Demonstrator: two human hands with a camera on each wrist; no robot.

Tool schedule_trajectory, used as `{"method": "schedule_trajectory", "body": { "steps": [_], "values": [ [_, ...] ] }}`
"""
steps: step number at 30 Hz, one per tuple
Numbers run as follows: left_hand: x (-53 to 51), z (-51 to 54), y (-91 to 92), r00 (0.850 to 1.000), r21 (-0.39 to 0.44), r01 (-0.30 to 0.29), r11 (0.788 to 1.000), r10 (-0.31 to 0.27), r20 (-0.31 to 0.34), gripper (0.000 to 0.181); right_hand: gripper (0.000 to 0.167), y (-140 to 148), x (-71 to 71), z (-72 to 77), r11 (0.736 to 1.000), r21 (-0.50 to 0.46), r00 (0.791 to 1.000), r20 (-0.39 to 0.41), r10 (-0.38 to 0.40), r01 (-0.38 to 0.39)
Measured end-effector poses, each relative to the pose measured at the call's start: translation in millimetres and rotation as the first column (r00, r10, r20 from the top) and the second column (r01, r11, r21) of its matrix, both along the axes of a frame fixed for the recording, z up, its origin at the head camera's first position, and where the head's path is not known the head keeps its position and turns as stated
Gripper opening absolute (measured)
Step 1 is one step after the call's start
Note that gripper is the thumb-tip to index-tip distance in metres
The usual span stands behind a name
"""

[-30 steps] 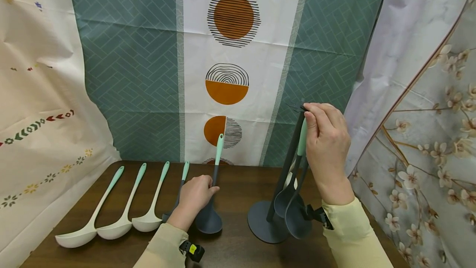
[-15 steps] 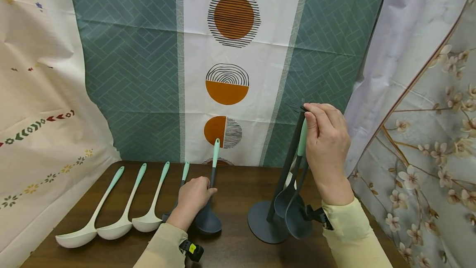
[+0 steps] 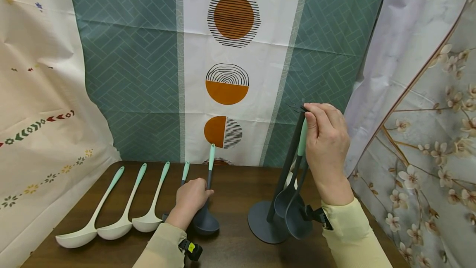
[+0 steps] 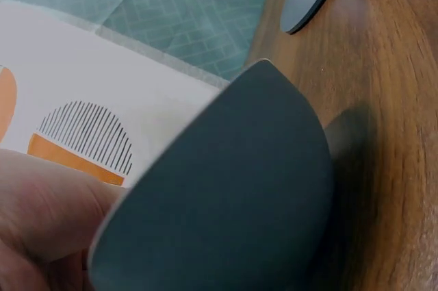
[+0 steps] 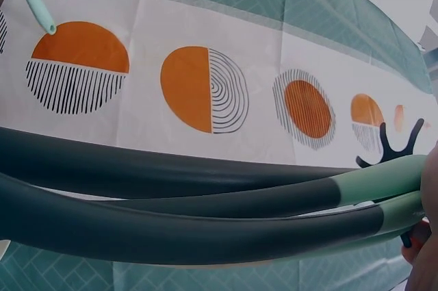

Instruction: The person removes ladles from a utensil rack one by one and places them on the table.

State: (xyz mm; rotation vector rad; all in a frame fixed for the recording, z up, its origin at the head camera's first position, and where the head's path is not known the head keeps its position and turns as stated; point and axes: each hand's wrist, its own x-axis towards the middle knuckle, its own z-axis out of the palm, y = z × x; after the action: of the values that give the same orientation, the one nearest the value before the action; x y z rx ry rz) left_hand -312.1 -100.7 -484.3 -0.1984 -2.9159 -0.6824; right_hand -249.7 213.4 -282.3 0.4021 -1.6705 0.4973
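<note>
My left hand (image 3: 189, 202) grips the shaft of a dark grey ladle (image 3: 205, 222) with a mint handle end, its bowl low over the tabletop. That bowl fills the middle of the left wrist view, where part of a finger (image 4: 48, 202) shows. At the top of a dark utensil stand (image 3: 260, 223), my right hand (image 3: 329, 146) holds the mint end of a hanging dark ladle (image 3: 298, 221) by the hooks. The fingertips are partly hidden. Beside it hangs a second dark ladle (image 3: 284, 202); something white shows behind. In the right wrist view, black hooks (image 5: 393, 148) stand beside the handle ends.
Three white ladles (image 3: 146, 221) with mint handles lie in a row on the left of the brown wooden table (image 3: 238, 193). Another dark utensil (image 3: 185, 171) with a mint handle lies right of them, partly covered by my left hand. Patterned curtains (image 3: 130, 73) surround the table.
My left hand has shifted slightly left and down with its ladle, whose handle end is now lower and nearer the row. My right hand has stayed in place at the stand.
</note>
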Motion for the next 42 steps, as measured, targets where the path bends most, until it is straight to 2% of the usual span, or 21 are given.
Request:
{"method": "schedule_trajectory", "body": {
  "steps": [6, 22, 42],
  "values": [
    [-0.9, -1.9, -1.5, 1.000, -0.028, -0.013, 1.000, 0.014, 0.016, 0.039, 0.028, 0, -0.1, 0.3, 1.000, -0.002, 1.000, -0.001, -0.001, 0.001],
    [-0.1, -6.5, -3.1, 1.000, -0.091, -0.023, 0.996, 0.024, 0.010, 0.040, 0.031, 0, 0.6, -0.3, 1.000, -0.008, 1.000, -0.004, -0.004, 0.004],
    [-1.6, -13.8, -6.6, 0.998, -0.120, -0.028, 0.992, 0.034, 0.046, 0.045, 0.031, -1, 1.6, -0.7, 1.000, -0.018, 1.000, -0.001, 0.000, 0.000]
  ]
}}
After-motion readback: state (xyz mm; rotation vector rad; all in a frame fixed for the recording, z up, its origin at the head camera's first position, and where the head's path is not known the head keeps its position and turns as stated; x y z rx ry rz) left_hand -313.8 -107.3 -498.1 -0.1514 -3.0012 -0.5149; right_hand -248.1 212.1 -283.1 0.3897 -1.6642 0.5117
